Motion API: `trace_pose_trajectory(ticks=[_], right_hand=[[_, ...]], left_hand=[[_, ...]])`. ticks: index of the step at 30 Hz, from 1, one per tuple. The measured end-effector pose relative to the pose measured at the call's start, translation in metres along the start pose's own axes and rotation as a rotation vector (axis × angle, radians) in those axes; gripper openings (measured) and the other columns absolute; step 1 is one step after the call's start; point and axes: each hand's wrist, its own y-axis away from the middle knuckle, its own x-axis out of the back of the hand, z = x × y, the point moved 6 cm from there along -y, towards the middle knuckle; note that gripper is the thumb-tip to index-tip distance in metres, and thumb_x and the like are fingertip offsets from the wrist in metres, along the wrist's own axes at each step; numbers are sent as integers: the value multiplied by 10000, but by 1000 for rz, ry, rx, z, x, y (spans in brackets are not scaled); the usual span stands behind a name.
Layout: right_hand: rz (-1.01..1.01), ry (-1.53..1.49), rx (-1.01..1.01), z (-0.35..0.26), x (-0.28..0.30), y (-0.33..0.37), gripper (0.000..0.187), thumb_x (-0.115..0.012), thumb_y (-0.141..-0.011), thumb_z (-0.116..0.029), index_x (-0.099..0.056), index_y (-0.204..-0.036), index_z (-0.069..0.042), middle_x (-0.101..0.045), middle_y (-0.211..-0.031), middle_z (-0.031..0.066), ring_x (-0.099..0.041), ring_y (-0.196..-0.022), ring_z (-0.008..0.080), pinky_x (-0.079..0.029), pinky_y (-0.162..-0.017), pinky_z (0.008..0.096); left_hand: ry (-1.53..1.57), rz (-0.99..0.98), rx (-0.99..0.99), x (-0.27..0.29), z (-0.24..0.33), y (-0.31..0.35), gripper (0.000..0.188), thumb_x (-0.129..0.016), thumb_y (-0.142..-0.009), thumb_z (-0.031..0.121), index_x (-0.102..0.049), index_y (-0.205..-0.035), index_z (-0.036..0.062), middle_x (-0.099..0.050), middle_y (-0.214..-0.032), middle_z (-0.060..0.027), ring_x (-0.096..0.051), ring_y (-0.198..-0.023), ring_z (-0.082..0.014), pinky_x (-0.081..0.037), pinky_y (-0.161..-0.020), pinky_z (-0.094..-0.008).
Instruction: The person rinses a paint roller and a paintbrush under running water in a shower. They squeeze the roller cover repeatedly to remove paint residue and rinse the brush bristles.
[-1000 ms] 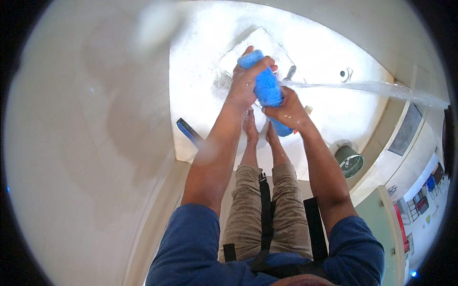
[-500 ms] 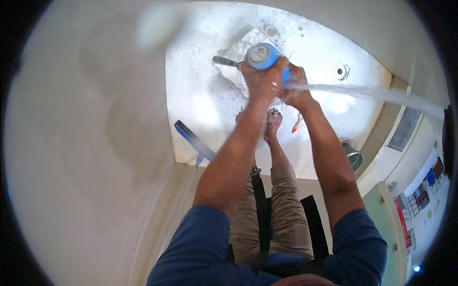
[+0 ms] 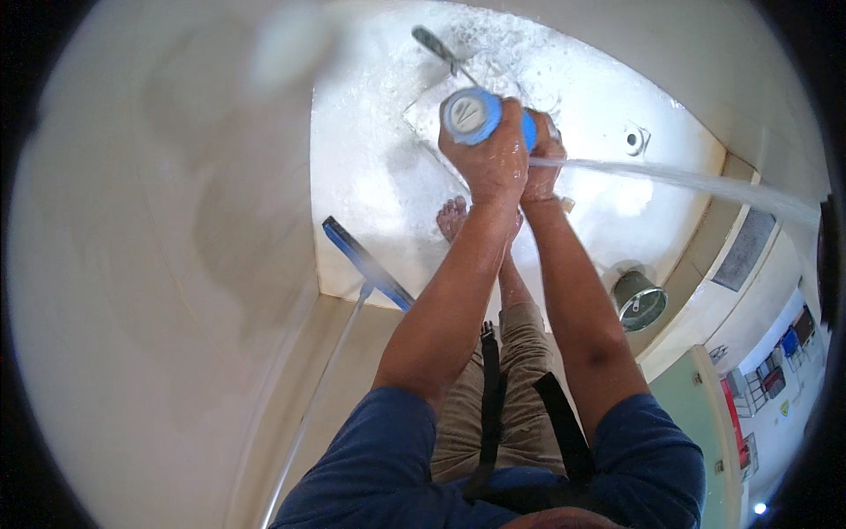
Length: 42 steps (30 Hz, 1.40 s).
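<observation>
My left hand (image 3: pixel 489 159) is wrapped round a blue bottle-like container (image 3: pixel 486 134) with a pale round end facing up. My right hand (image 3: pixel 543 167) grips the container's other side, where more blue shows between the hands. A stream of water (image 3: pixel 661 175) comes in from the right and meets my right hand. Beneath and beyond my hands a flat, pale rectangular piece (image 3: pixel 425 113) lies in suds. A dark-handled tool (image 3: pixel 432 41) rests at its far edge; its working end is hard to make out.
Below is a wet white basin floor (image 3: pixel 599 212) with a drain hole (image 3: pixel 634 139) at right. My bare feet (image 3: pixel 451 217) stand on it. A blue-headed squeegee (image 3: pixel 363 260) leans at left. A dark green metal bucket (image 3: pixel 641 302) stands at right, near a grey mat (image 3: pixel 745 249).
The container has shifted slightly left and down in my hands. My right forearm has swung left, uncovering the bucket; the orange-tipped tool is out of sight. The dark handle now points farther away.
</observation>
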Motion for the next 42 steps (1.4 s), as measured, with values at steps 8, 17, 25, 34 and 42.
trace_pose_trajectory(ticks=[8,17,25,34,42], right_hand=[[-1138,-14,-81,-48,-5,-34,491,-852,-656,-182,-648,-1057,16,-715,-986,163,-685,-920,270,-523,-894,386],[-5,112,214,6,16,-1,355,-751,-705,-117,-643,-1038,-55,-672,-964,147,-656,-922,328,-510,-838,430],[-792,181,411,56,-4,20,333,-788,-746,-215,-649,-1003,-55,-689,-928,147,-661,-857,292,-521,-819,405],[-1551,-903,-719,46,4,60,744,-969,-462,-188,-645,-1097,27,-695,-921,117,-657,-820,209,-536,-750,326],[-551,-1017,-583,75,12,42,758,-637,-891,-463,-415,-1401,52,-634,-1132,205,-677,-926,269,-591,-724,346]], left_hand=[[197,-637,82,9,39,-48,191,-809,-684,32,-693,-836,26,-698,-798,-42,-667,-731,-132,-549,-722,-312],[175,24,41,5,21,4,188,-732,-765,25,-643,-930,45,-622,-851,-38,-617,-788,-166,-514,-749,-323],[279,-726,158,11,10,-29,313,-681,-735,-79,-600,-985,92,-624,-927,-52,-623,-905,-211,-500,-825,-370],[651,-1238,395,-3,-5,-32,352,-726,-719,-5,-614,-1032,109,-630,-876,-59,-629,-896,-228,-493,-827,-407],[327,-360,499,4,-71,-54,729,-798,-815,385,-450,-1361,50,-553,-1216,-155,-573,-1076,-329,-498,-906,-485]])
